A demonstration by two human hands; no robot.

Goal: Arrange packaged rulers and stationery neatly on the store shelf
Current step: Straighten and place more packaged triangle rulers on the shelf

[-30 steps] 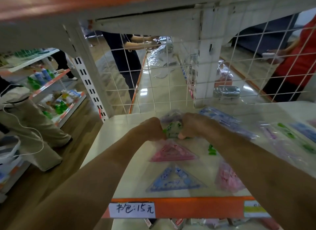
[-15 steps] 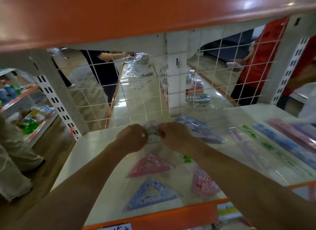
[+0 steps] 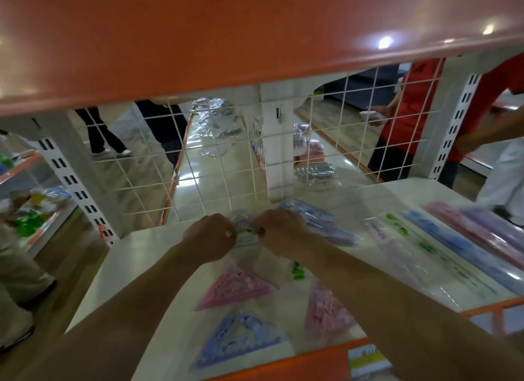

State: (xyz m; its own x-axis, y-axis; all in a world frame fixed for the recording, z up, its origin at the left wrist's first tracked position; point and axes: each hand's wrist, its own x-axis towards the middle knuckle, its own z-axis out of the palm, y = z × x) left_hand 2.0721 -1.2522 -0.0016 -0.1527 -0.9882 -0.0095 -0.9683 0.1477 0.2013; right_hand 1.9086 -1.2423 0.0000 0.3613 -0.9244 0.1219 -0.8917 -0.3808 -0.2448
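Shelf [image 3: 133,258] unchanged, L hand [image 3: 208,237], R hand [image 3: 283,231] — same pkt [image 3: 244,228]

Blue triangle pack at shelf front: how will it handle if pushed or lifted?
The blue triangle pack lies flat in glossy film on the smooth shelf, so it probably slides easily. Thin and flat: likely light, won't roll.
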